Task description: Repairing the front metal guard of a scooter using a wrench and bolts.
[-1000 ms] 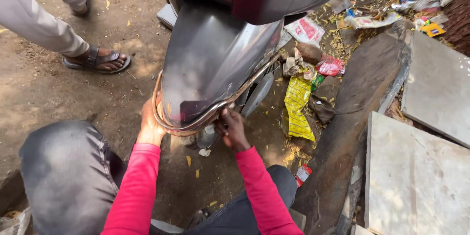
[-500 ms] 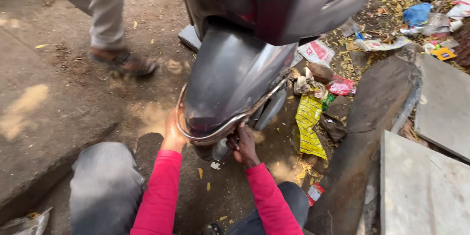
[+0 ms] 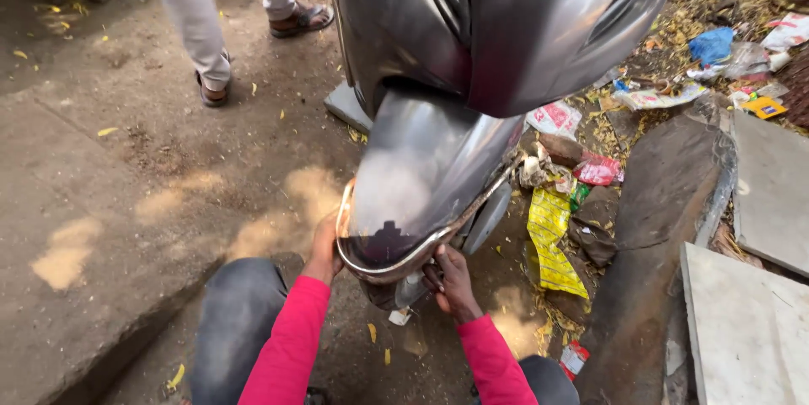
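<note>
Nearest, both hands grip the chrome guard rail (image 3: 383, 268) rimming the scooter's grey front mudguard (image 3: 413, 177): left hand (image 3: 324, 246) clasps its left side, right hand (image 3: 448, 280) curls fingers under the lower edge. It looks stiff, slick metal. Beyond lie a yellow wrapper (image 3: 552, 241), red packet (image 3: 598, 171), blue bag (image 3: 710, 44)

Dirt ground (image 3: 126, 169) with scattered yellow leaves (image 3: 107, 131), yellow wrapper (image 3: 552, 241), litter (image 3: 598, 171), stone slabs (image 3: 750, 321).
</note>
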